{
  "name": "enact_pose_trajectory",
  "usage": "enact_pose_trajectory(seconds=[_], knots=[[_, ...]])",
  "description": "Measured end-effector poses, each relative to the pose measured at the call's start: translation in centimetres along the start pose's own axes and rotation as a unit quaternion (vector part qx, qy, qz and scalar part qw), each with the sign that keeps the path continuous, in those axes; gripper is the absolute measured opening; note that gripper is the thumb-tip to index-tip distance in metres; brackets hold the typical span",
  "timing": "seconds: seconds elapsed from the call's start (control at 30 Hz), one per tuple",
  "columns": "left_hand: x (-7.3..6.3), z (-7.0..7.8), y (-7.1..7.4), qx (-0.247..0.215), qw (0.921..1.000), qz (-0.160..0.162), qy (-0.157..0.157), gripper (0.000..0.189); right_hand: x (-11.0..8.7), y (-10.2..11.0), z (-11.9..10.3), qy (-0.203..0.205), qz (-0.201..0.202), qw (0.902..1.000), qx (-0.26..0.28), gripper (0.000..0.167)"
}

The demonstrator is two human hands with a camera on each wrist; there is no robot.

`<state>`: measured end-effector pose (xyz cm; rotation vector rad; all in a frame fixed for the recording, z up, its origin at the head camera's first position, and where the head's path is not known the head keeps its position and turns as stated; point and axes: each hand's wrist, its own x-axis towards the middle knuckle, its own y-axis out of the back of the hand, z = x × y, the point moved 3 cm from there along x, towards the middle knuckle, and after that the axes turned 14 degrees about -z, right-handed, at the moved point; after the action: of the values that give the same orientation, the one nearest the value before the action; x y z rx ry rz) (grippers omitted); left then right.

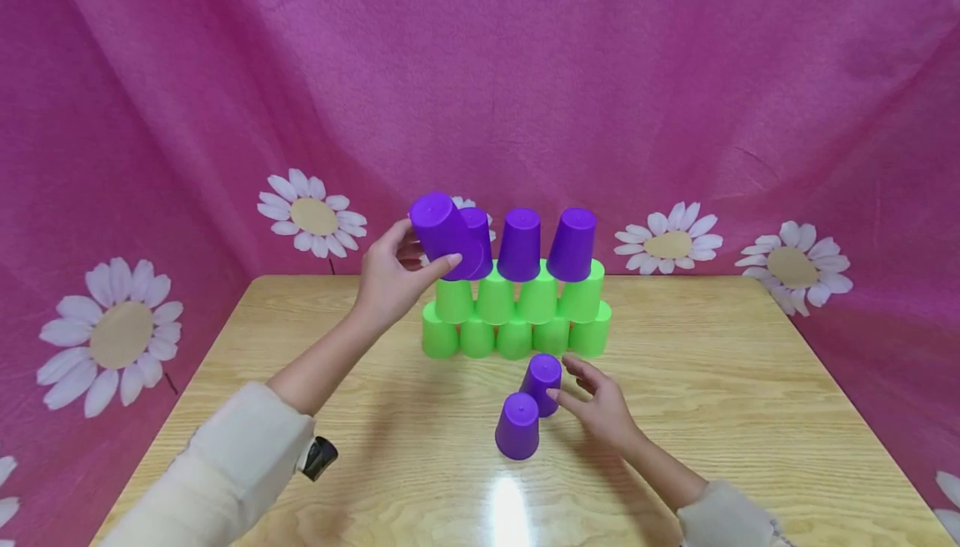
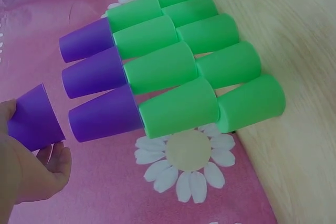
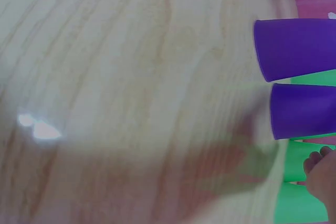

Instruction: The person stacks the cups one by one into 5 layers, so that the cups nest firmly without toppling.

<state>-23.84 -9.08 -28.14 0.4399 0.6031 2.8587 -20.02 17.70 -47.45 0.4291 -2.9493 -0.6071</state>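
My left hand [image 1: 392, 276] grips a tilted, upside-down purple cup [image 1: 441, 230] up at the left end of a cup stack. In the left wrist view this cup [image 2: 35, 121] is apart from the row of three purple cups [image 2: 105, 113] standing on the green ones. Low over the table, my right hand [image 1: 603, 405] has its thumb and fingers spread beside a purple cup [image 1: 542, 380]. A second purple cup [image 1: 517, 429] stands upside down just in front of that one. The right wrist view shows the fingers [image 3: 316, 161] close beside the nearer cup [image 3: 304, 111].
Below the purple row are two rows of upside-down green cups [image 1: 514, 338], several in each. They stand on a wooden table [image 1: 690, 347]. Behind and at both sides hangs a pink cloth [image 1: 525, 97] with daisies.
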Motion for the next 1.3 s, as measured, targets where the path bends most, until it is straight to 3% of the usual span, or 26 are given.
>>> enact_pose_trajectory(seconds=[0.2, 0.43, 0.77, 0.97, 1.3], knots=[[0.8, 0.7, 0.3, 0.003, 0.9999, -0.002, -0.011, 0.053, -0.1, -0.8, 1.0, -0.007, -0.011, 0.9998, 0.017, 0.056], [2.0, 1.2, 0.4, 0.034, 0.9994, -0.009, 0.006, 0.056, 0.2, -1.4, 1.5, -0.012, -0.03, 0.9984, 0.047, 0.06], [3.8, 2.5, -0.2, 0.035, 0.9991, -0.024, 0.001, 0.058, 0.7, -1.9, 2.0, -0.009, -0.004, 0.9995, 0.031, 0.056], [4.7, 3.3, -0.6, 0.04, 0.9989, -0.025, -0.003, 0.059, 0.8, -2.3, 2.2, -0.011, 0.0, 0.9987, 0.049, 0.052], [6.2, 3.0, -1.1, 0.049, 0.9985, -0.017, 0.018, 0.06, 0.7, -2.4, 2.0, -0.008, 0.01, 0.9995, 0.028, 0.05]])
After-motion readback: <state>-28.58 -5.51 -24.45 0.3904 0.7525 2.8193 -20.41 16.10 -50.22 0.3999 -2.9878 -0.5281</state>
